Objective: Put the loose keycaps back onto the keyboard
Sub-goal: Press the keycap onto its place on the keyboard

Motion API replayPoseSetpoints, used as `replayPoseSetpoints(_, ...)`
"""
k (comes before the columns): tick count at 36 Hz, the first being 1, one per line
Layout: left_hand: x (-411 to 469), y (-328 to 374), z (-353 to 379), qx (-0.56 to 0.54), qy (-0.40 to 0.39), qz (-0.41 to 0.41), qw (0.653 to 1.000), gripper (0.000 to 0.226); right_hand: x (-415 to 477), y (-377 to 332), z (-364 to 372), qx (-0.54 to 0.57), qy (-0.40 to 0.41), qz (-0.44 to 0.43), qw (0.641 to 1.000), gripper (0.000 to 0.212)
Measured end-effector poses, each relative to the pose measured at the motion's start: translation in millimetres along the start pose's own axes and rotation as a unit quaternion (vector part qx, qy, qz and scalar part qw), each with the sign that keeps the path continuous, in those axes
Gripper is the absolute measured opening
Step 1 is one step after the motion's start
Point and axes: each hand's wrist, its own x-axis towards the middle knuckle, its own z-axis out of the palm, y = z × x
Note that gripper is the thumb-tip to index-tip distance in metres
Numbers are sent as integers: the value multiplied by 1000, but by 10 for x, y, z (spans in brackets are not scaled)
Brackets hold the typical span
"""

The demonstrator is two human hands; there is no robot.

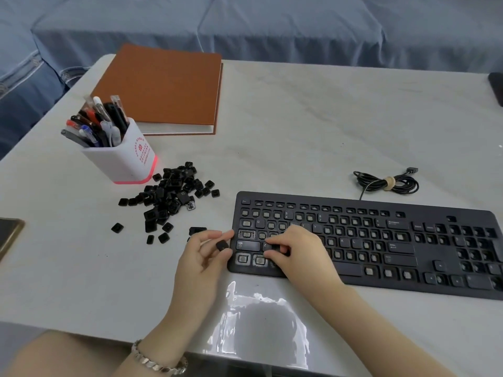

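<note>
A black keyboard (381, 240) lies on the white table, with most key seats bare and a few caps fitted. A pile of loose black keycaps (168, 197) sits to its left. My left hand (201, 262) is beside the keyboard's left edge and pinches one black keycap (222, 245) between thumb and fingers. My right hand (296, 254) rests on the keyboard's lower-left rows, fingertips curled down on a cap (275, 248) just right of the Z key. The seats under that hand are hidden.
A white pen holder (125, 159) full of pens stands behind the pile. A brown notebook (163, 88) lies at the back left. The coiled keyboard cable (386, 183) rests behind the keyboard. A phone (8, 235) lies at the left edge; a dark object (496, 85) far right.
</note>
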Motion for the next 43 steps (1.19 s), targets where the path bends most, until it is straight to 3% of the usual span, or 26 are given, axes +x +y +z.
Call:
replayPoseSetpoints(17, -36, 11, -17, 11, -22, 19, 1000, 31, 3, -82, 100, -120, -15, 8, 993, 25)
replayPoseSetpoints(20, -27, -11, -25, 3, -2, 3, 1000, 30, -15, -97, 132, -182, -1, -17, 983, 24)
replayPoseSetpoints(22, -25, -15, -21, 11, 6, 1, 1000, 29, -36, -90, 173, -239, 54, -59, 968, 16)
replayPoseSetpoints(24, -25, -11, -15, 16, 14, 2, 1000, 29, -51, -67, 215, -265, 67, -73, 959, 35)
replayPoseSetpoints(28, -10, -16, -16, 39, 30, 5, 999, 29, -78, 43, 278, -265, 110, -104, 952, 44)
replayPoseSetpoints(36, 44, -22, -12, 44, 44, -7, 998, 27, -22, 71, 277, -232, 168, -135, 949, 28)
replayPoseSetpoints(43, 38, -7, -5, 24, 36, -15, 999, 27, -16, 47, 334, -280, 145, -128, 940, 50)
